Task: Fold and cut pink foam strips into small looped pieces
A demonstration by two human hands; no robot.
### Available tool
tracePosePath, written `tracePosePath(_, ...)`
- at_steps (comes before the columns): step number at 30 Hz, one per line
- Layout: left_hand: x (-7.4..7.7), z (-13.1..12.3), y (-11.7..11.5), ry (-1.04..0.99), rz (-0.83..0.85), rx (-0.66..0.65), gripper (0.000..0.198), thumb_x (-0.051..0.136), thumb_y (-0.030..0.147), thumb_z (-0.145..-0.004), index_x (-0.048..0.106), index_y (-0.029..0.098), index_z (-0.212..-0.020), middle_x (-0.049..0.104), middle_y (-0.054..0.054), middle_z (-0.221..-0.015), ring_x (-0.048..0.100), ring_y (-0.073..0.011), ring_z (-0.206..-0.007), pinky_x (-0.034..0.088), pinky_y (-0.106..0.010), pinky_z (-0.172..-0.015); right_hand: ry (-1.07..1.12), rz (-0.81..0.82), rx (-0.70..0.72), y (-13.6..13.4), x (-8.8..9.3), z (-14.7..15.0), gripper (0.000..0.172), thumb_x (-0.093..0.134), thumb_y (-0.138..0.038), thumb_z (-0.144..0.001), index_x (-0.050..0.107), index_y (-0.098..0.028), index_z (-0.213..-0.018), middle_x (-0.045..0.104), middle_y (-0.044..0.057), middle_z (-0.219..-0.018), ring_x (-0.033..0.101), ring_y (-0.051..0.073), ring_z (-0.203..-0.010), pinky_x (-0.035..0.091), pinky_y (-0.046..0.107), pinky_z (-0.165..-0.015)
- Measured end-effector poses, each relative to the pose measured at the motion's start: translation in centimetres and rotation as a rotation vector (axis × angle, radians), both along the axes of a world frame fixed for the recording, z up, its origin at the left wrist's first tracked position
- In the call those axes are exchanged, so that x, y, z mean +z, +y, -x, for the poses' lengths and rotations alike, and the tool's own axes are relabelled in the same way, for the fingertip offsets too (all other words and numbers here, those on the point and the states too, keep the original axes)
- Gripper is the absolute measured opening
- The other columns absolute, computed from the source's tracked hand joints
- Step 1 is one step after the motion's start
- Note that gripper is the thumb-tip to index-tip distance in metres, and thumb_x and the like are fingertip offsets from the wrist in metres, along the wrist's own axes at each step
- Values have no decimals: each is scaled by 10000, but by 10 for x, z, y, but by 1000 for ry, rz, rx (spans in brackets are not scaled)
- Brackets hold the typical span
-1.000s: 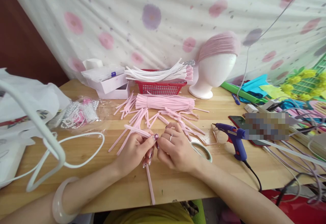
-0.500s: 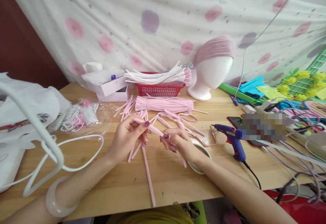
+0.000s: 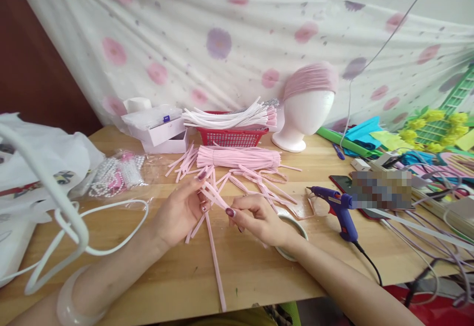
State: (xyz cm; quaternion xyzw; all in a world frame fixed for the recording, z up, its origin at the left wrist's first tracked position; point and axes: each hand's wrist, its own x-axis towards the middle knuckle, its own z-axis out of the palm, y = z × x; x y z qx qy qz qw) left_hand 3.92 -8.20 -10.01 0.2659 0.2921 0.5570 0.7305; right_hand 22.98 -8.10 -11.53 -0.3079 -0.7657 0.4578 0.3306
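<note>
A folded pink pipe cleaner (image 3: 215, 197) stretches between my hands above the table, its two strands slightly apart in the middle. My left hand (image 3: 177, 213) is closed on its far end, the thumb uppermost and the fingers curled below. At the near end, my right hand (image 3: 259, 218) pinches the strands between thumb and forefinger. Loose pink pipe cleaners (image 3: 259, 183) lie scattered behind the hands, and one long pink strip (image 3: 215, 262) runs toward the table's front edge. Behind them rests a thick pink bundle (image 3: 239, 158).
A red basket (image 3: 231, 137) of white pipe cleaners stands at the back beside a foam head (image 3: 305, 113). To the right lie a blue glue gun (image 3: 338, 207), a phone (image 3: 342, 183) and tangled cables. A tape roll (image 3: 301, 229) sits under my right wrist; bagged beads (image 3: 116, 175) are left.
The pipe cleaner's strands have spread apart between my hands. My left thumb has shifted up and left, and my right hand has moved slightly left and down. The view has tilted up slightly.
</note>
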Motion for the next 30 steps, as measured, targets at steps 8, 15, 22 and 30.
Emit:
tracePosePath(8,1,1,6,-193,160,-16,67,665,173,-797,626,156,-744,610,9,-676,525,-97,-508,484,-233,-475,-2,36,-28,1,-5,0,405,503,-403,-935,611,-135,-651,514,-17,-543,455,88,-516,333,211,-515)
tracePosePath(15,0,2,5,-32,8,0,148,763,209,-723,624,159,-705,618,26,-641,564,-94,-546,491,-206,-524,97,380,147,3,-8,3,452,520,-527,-907,678,-105,-880,424,-58,-528,359,74,-488,264,222,-494)
tracePosePath(22,-14,-5,0,154,-164,-48,224,783,336,-728,662,147,-720,658,4,-692,542,-71,-545,440,-190,-537,248,465,166,4,-13,6,357,571,-454,-903,646,-105,-923,317,-110,-459,256,61,-437,232,230,-491)
tracePosePath(30,-26,-12,-7,147,-132,-138,242,810,211,-706,638,168,-871,687,2,-748,574,-74,-613,430,-184,-596,238,368,137,1,-6,8,399,567,-531,-879,545,-139,-807,411,-74,-552,303,61,-469,251,222,-478)
